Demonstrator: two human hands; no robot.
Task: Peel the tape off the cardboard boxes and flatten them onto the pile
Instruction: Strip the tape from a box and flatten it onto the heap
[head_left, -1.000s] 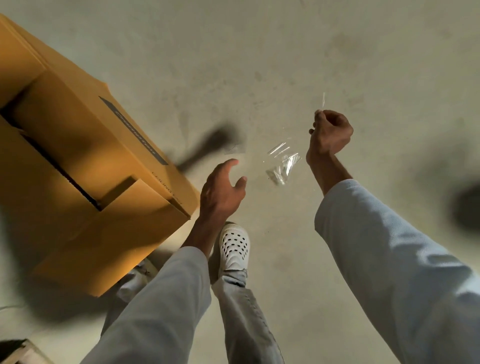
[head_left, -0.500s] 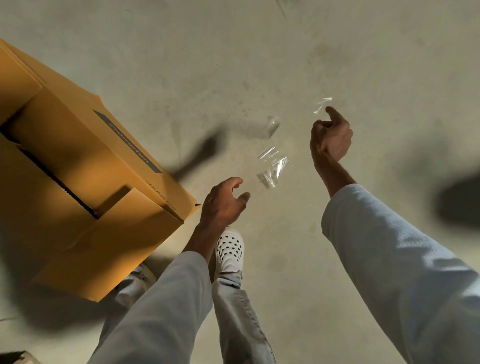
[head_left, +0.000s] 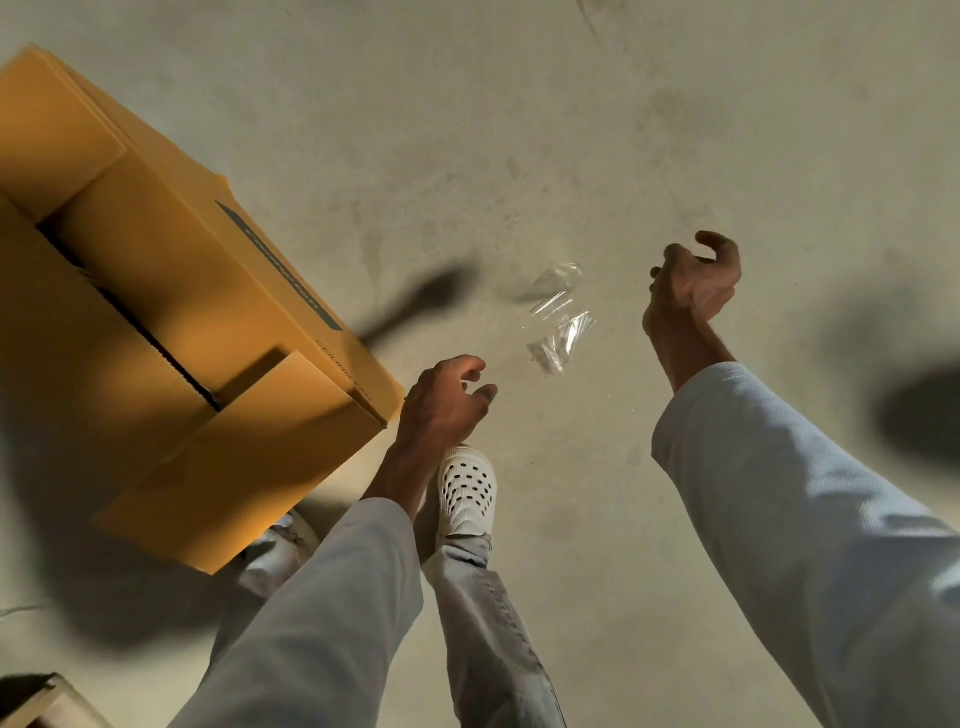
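- Fingers (head_left: 719, 244) of the right hand (head_left: 693, 283) are loosely curled with gaps between them, gripping nothing; the hand is raised over bare floor, right of centre.
- Fingers of the left hand (head_left: 447, 402) are also loosely curled and apart, thumb separate, holding nothing; this hand hangs just beside the near corner of the box, and whether it touches that corner cannot be told.
- One cardboard box (head_left: 171, 322), yellow-brown, stands on the floor at the left. Its top flaps are folded shut, with a dark seam gap running between them.
- Printed along the box's side panel is a dark grey band (head_left: 280, 267) holding a word too blurred to read. Below it, near the corner, small grey letters appear to read "CEILING FAN".
- Clear tape (head_left: 561, 332), crumpled and glossy, is seen between the two hands, touched by neither. It shows as two pieces: a lower, tighter wad and a fainter scrap just above it (head_left: 556, 283). Whether they lie on the floor or are in the air cannot be told.
- One white perforated clog (head_left: 466, 491) is visible on a foot below the left hand, with a light grey trouser leg (head_left: 488, 613) beneath it.
- Two pale long sleeves (head_left: 810, 525) cover both forearms.
- Concrete floor (head_left: 519, 130), grey and stained, fills the view, crossed by soft dark shadows.
- One corner of another brown object (head_left: 36, 699) shows at the bottom left edge, too cropped to identify.
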